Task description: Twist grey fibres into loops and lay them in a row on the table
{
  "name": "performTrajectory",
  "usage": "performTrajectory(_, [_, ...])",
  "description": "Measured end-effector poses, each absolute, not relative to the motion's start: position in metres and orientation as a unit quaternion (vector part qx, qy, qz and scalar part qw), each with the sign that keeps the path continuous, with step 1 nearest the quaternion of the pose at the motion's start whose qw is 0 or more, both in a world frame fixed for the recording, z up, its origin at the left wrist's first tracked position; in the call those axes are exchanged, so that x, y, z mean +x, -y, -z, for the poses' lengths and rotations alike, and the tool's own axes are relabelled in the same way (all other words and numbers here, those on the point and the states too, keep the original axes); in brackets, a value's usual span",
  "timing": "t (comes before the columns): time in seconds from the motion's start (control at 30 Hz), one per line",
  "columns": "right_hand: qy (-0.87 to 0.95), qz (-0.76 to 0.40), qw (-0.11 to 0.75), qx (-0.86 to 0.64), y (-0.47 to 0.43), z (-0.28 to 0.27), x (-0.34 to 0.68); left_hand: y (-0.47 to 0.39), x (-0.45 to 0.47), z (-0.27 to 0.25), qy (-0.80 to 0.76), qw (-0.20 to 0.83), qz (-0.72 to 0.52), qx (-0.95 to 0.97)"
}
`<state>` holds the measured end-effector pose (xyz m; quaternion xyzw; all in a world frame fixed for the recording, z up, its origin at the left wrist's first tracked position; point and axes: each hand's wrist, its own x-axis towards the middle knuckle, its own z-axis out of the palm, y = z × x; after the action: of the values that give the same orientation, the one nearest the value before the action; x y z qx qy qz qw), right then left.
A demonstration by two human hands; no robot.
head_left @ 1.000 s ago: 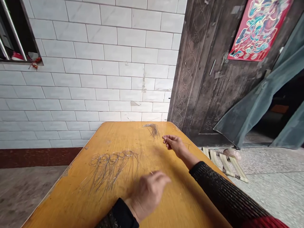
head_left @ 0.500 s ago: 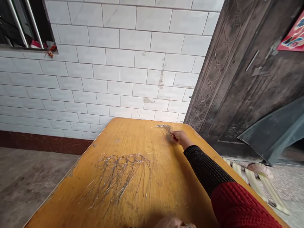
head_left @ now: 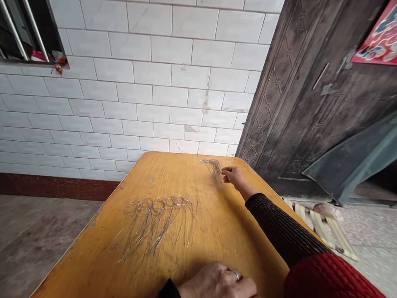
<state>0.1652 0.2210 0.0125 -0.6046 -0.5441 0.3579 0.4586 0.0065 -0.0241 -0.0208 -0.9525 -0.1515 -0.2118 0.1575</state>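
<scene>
At the far right of the wooden table, my right hand [head_left: 233, 176] is closed, thumb and fingers drawn together beside a bundle of thin silvery wires [head_left: 214, 165]. Whether a wire sits between the fingertips is too fine to make out. My left hand [head_left: 217, 282], with a ring on one finger, is at the near edge of the view. Its fingers are curled, and their tips are out of sight, so what they hold is hidden. Left of the table's middle lies a row of looped thin wires [head_left: 158, 205], their long loose ends trailing toward me.
The orange-brown wooden table [head_left: 149, 165] reaches to a white tiled wall [head_left: 151, 95]. A dark carved door [head_left: 297, 116] stands at the right, with a grey-blue sheet [head_left: 350, 161] leaning there. Pale straps [head_left: 322, 227] of some frame are beside the table's right edge.
My left hand has come farther into view at the bottom. My right hand has shifted slightly away from the wire bundle. The whole view has moved a little.
</scene>
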Motion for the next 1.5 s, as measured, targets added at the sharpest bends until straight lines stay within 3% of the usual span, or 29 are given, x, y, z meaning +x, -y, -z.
performTrajectory(0.27, [0.682, -0.329, 0.341, -0.556, -0.138, 0.01, 0.116, 0.031, 0.004, 0.006, 0.145, 0.166, 0.183, -0.958])
performTrajectory(0.57, [0.738, -0.177, 0.258, -0.598, -0.137, 0.007, 0.076, 0.025, 0.0, 0.005, 0.179, 0.16, 0.182, -0.954])
performTrajectory(0.77, [0.75, -0.156, 0.222, -0.603, -0.125, 0.002, 0.087, 0.024, -0.003, 0.007, 0.188, 0.136, 0.192, -0.954])
performTrajectory(0.83, [0.751, -0.168, 0.221, -0.6, -0.116, -0.002, 0.1, 0.022, -0.002, 0.009, 0.189, 0.083, 0.233, -0.95])
performTrajectory(0.93, [0.744, -0.195, 0.242, -0.591, -0.098, -0.008, 0.123, 0.016, 0.0, 0.011, 0.224, -0.088, 0.386, -0.89])
performTrajectory(1.03, [0.732, -0.232, 0.281, -0.575, -0.078, -0.008, 0.142, 0.004, -0.001, 0.011, 0.326, -0.276, 0.546, -0.721])
performTrajectory(1.13, [0.712, -0.263, 0.331, -0.561, -0.059, -0.004, 0.153, -0.006, -0.002, 0.011, 0.402, -0.381, 0.629, -0.546])
performTrajectory(1.3, [0.654, -0.341, 0.452, -0.502, -0.036, 0.0, 0.155, -0.004, 0.001, 0.012, 0.394, -0.549, 0.559, -0.481])
performTrajectory(1.5, [0.652, -0.322, 0.481, -0.49, -0.023, 0.001, 0.154, 0.004, 0.003, 0.008, 0.357, -0.623, 0.486, -0.498])
